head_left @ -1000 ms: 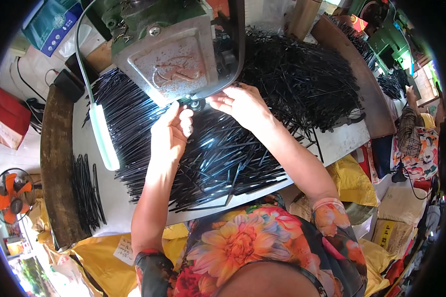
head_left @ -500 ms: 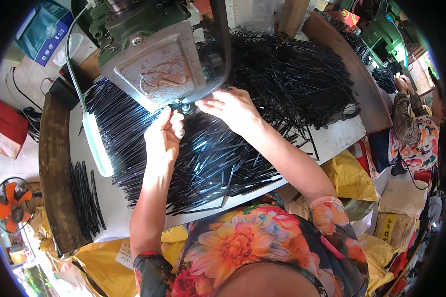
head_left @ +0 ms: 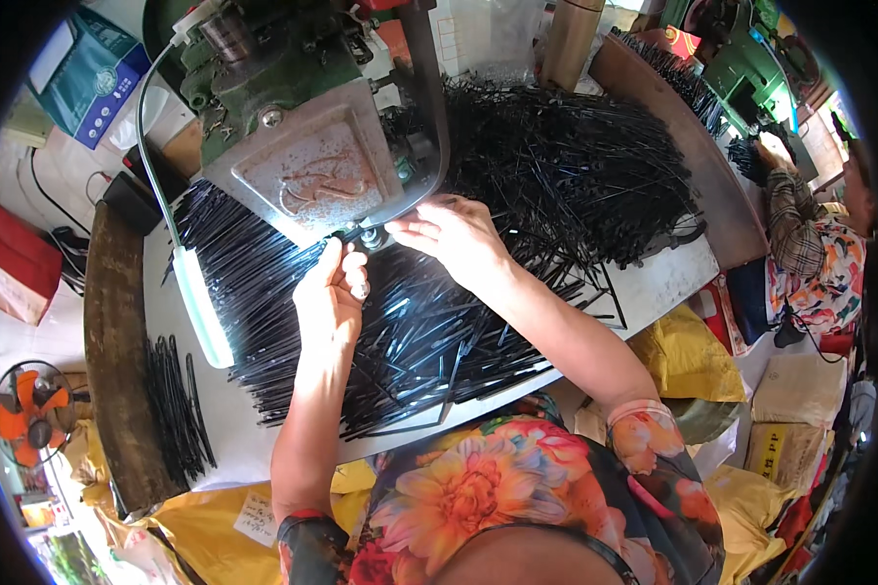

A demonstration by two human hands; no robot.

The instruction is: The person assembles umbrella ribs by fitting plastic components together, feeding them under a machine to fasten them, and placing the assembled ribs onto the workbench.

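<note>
Beneath the grey cover of a green machine (head_left: pixel 312 175), both my hands work close to its lower end. My left hand (head_left: pixel 330 297) is closed, thumb and forefinger pinching the end of a thin black strip (head_left: pixel 339 235) beside a round metal part (head_left: pixel 371 236). My right hand (head_left: pixel 463 242) reaches in from the right, its fingers bent and pressed together at the machine's lower edge. Whatever those fingers hold is hidden. Loose black strips (head_left: pixel 429 336) lie in a wide layer under both hands, and a tangled heap of black strips (head_left: pixel 566 156) rises behind my right hand.
A lit lamp (head_left: pixel 203 307) hangs left of my left hand. Curved boards (head_left: pixel 117 351) edge the white table (head_left: pixel 226 453). An orange fan (head_left: pixel 34 414) stands far left, yellow sacks (head_left: pixel 688 356) below right. At far right a co-worker's hand (head_left: pixel 776 153) is at another green machine.
My hands stay at the same place under the machine, with barely changed fingers. The whole view has shifted slightly. The co-worker's hands have moved toward their machine.
</note>
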